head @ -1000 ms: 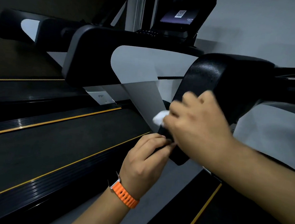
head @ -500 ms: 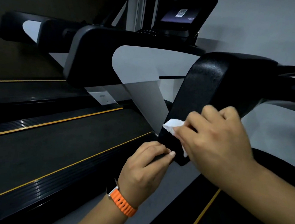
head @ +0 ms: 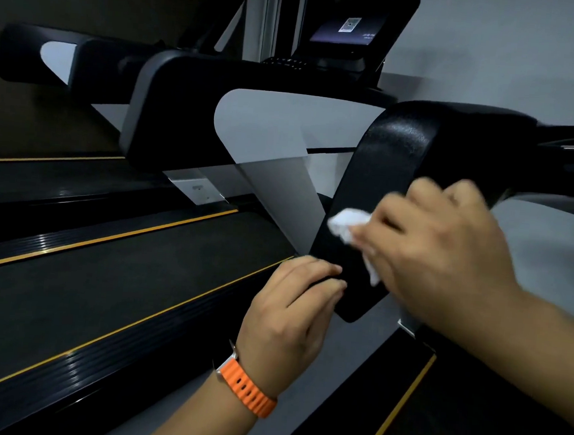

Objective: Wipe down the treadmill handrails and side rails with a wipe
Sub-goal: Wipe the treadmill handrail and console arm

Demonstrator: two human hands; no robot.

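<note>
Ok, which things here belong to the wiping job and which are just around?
Job: wipe, handrail, right hand pressing the wipe, left hand gripping the handrail's end.
Just around: screen, belt, orange watch strap.

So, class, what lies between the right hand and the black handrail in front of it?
A crumpled white wipe, which the right hand holds against the face of the handrail. It shows in the head view.
</note>
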